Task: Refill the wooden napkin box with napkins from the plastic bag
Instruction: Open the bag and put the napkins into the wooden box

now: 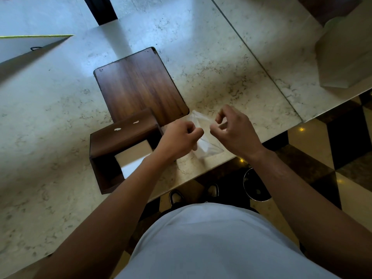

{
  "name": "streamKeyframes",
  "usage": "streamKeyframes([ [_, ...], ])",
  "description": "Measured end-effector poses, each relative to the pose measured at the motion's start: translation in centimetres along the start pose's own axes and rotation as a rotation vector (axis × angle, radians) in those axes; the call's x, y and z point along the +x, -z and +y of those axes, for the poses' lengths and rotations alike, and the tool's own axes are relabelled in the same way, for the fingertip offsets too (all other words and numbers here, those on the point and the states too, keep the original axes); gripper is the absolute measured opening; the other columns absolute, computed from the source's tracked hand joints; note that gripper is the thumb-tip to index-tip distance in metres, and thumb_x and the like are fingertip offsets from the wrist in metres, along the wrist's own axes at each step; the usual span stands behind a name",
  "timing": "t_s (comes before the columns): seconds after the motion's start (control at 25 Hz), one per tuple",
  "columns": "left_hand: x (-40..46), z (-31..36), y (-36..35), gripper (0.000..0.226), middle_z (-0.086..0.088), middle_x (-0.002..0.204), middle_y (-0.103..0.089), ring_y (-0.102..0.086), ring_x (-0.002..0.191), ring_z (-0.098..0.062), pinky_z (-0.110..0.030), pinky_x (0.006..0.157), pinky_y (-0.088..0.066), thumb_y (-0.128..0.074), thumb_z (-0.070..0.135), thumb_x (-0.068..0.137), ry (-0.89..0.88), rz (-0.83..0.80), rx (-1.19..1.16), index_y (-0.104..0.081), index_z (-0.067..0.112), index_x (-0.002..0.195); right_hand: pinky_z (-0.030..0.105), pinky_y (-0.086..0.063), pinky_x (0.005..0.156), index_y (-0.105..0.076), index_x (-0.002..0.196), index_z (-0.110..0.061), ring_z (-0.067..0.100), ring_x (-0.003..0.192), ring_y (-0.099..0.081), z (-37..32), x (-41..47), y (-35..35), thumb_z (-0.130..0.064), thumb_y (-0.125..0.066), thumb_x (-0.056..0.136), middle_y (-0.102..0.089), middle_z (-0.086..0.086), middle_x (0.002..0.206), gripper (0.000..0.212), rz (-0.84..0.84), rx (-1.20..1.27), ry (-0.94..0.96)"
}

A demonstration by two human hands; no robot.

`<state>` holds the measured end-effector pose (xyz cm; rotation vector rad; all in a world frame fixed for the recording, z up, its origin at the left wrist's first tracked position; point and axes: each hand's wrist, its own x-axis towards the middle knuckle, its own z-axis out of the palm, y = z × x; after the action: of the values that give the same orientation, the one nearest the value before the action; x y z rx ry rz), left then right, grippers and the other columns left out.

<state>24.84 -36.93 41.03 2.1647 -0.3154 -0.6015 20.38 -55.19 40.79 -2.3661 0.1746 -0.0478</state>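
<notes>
Left hand: the left hand (179,137) is curling into a loose fist, thumb and fingers pinching one edge of the plastic bag (203,141).
Right hand: the right hand (233,130) is pinching the opposite edge with thumb and forefinger, the other fingers lifting clear; I'd say the two hands are pulling against each other to open the bag.
Plastic bag: it is hanging between the two hands, just over the near edge of the desk (50,121), clear and crumpled, with a small white fold of napkins showing inside.
Wooden napkin box (120,146): it is sitting open just left of the left hand, dark wood, with a white stack lying low inside, probably waiting to be topped up.
Lid (141,85): the flat wooden lid is lying beyond both hands, likely set aside to leave the box mouth free.
</notes>
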Motion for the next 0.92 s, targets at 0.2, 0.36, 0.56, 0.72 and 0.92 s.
streamKeyframes([
  [0.2, 0.3, 0.3, -0.8, 0.03, -0.004, 0.063, -0.071, -0.061, 0.05, -0.013, -0.027, 0.053, -0.047, -0.05, 0.017, 0.1, 0.056, -0.033, -0.197, -0.068, 0.003, 0.081, 0.03, -0.052, 0.084, -0.074, 0.105, -0.027, 0.011, 0.103, -0.06, 0.4, 0.0, -0.7, -0.019, -0.062, 0.09, -0.055, -0.005, 0.114, 0.02, -0.116, -0.023, 0.041],
  [0.36, 0.6, -0.4, -1.0, 0.042, -0.004, 0.066, -0.072, -0.065, 0.056, -0.017, -0.029, 0.054, -0.05, -0.052, 0.038, 0.102, 0.067, -0.107, -0.257, -0.071, 0.006, 0.082, 0.026, -0.049, 0.091, -0.074, 0.117, -0.017, 0.013, 0.109, -0.066, 1.6, 0.8, -0.6, -0.023, -0.062, 0.091, -0.072, 0.0, 0.121, 0.029, -0.245, -0.076, -0.132],
  [0.56, 0.4, -4.0, -2.9, 0.053, -0.013, 0.074, -0.072, -0.07, 0.061, -0.023, -0.03, 0.051, -0.056, -0.041, 0.048, 0.102, 0.509, 0.051, -0.452, -0.067, 0.005, 0.084, 0.029, -0.063, 0.07, -0.074, 0.109, -0.01, 0.012, 0.078, -0.077, 3.4, 1.2, -1.2, -0.012, -0.061, 0.095, -0.075, 0.005, 0.108, 0.02, -0.3, 0.218, -0.433],
  [0.72, 0.7, -5.6, -5.4, 0.019, -0.009, 0.093, -0.067, -0.07, 0.082, -0.025, -0.04, 0.069, -0.065, -0.047, 0.024, 0.099, 0.572, 0.047, -0.297, -0.058, 0.016, 0.087, 0.03, -0.063, 0.069, -0.076, 0.097, -0.009, 0.015, 0.076, -0.078, 4.7, 1.1, -1.6, -0.016, -0.066, 0.092, -0.077, 0.005, 0.102, 0.014, -0.274, 0.325, -0.543],
  [0.92, 2.6, -4.8, -6.3, 0.043, -0.01, 0.127, -0.055, -0.063, 0.101, -0.028, -0.047, 0.086, -0.061, -0.048, 0.019, 0.096, 0.599, 0.018, -0.22, -0.048, 0.007, 0.137, 0.026, -0.062, 0.063, -0.079, 0.094, -0.01, 0.012, 0.071, -0.078, 5.7, 1.0, -1.7, -0.024, -0.075, 0.088, -0.078, 0.004, 0.096, 0.016, -0.279, 0.399, -0.591],
])
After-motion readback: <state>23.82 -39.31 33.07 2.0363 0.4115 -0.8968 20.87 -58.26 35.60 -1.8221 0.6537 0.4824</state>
